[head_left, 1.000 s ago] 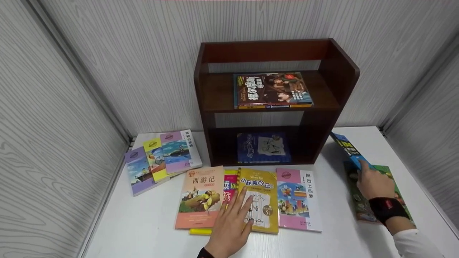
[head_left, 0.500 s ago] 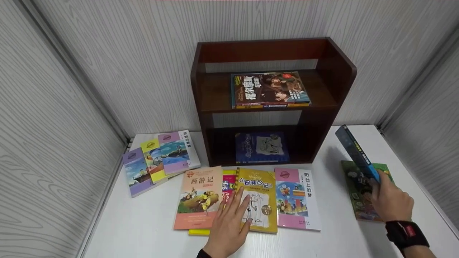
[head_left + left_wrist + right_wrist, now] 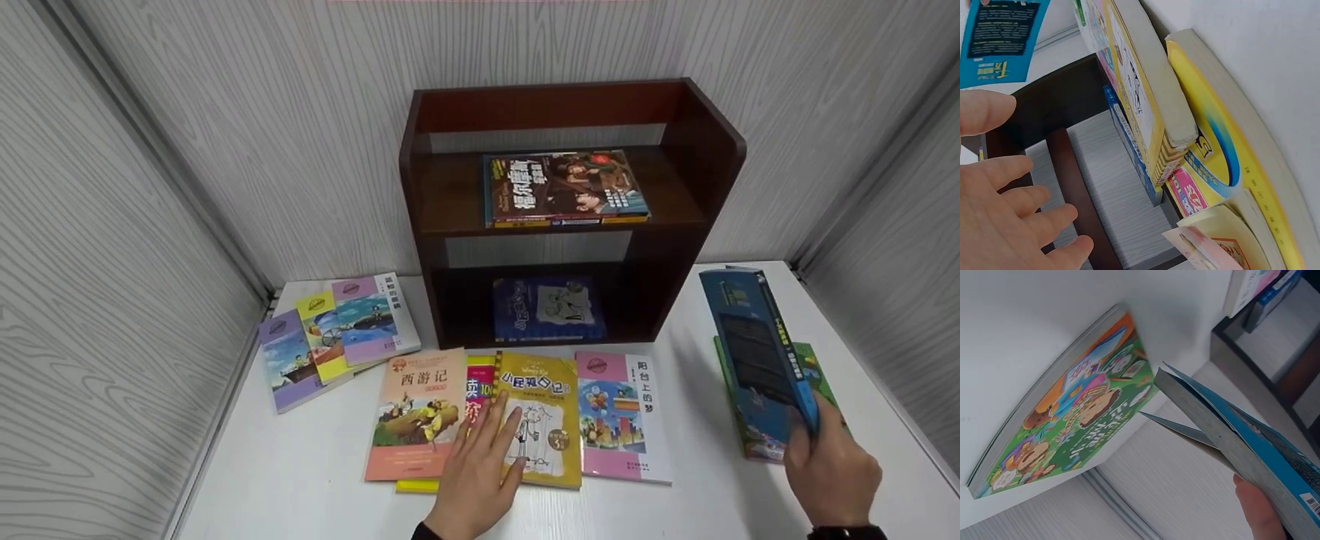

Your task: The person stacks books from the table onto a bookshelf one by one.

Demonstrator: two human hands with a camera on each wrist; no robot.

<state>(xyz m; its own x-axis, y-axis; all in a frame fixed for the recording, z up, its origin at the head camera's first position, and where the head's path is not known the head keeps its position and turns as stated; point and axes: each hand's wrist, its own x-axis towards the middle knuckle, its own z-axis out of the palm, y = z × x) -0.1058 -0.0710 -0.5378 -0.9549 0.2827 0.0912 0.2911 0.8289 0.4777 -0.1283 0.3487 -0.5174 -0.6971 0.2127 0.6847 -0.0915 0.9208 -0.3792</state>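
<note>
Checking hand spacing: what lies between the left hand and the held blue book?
In the head view: gold book, pink book, bare tabletop, then the green book.

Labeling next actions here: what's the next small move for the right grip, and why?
Probably have the right grip carry its blue book left toward the upper shelf: the book is firmly in hand and up off the table, and that shelf has other books lying stacked.

White tabletop [image 3: 300,480], brown bookshelf [image 3: 566,228], books [image 3: 619,420] lying flat
</note>
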